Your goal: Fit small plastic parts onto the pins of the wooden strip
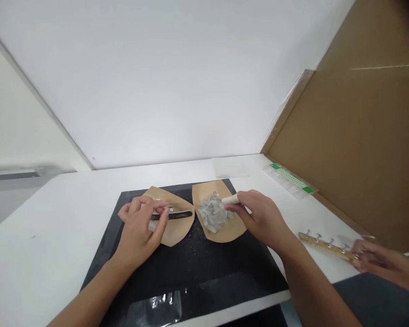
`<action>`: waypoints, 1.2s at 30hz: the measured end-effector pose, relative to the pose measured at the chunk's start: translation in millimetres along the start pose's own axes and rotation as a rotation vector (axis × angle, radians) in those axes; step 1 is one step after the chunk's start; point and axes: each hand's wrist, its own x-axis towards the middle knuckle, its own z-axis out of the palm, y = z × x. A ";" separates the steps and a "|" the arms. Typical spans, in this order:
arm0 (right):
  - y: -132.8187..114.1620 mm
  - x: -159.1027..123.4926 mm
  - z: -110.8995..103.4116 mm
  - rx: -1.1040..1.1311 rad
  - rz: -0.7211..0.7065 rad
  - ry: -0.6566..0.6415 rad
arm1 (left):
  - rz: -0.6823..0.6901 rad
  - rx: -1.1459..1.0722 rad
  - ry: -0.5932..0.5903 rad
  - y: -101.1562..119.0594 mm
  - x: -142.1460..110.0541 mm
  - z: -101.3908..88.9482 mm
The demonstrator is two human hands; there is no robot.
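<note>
My left hand [141,225] hovers over the left brown paper tray [173,236], thumb and fingertips brought together in a pinch. Something small and whitish shows at those fingertips, too small to name. Beneath them a dark, slightly curved strip [180,215] lies across that tray. My right hand [259,215] reaches to the right brown paper tray [204,188], which bears a heap of small clear plastic pieces [214,213]. A pale cover wraps its index fingertip. Thumb and index finger close in at the heap's right edge; what lies between them cannot be made out.
Both trays rest on a black board [204,268] on a white table [27,236]. At right, another person's hand [371,256] holds a wooden strip with metal hooks [323,245]. A clear plastic packet with green print [291,178] lies near the brown cardboard wall [354,150].
</note>
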 end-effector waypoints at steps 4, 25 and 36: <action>-7.3 -56.1 6.3 0.090 0.068 0.160 | 0.035 -0.014 -0.024 -0.6 -0.2 0.2; 117.3 -170.5 -56.0 -0.192 0.424 -0.086 | 0.062 -0.163 -0.087 8.2 -5.6 0.9; 91.8 -155.7 -50.4 0.031 0.549 -0.070 | 0.092 -0.208 -0.072 9.7 -5.4 0.5</action>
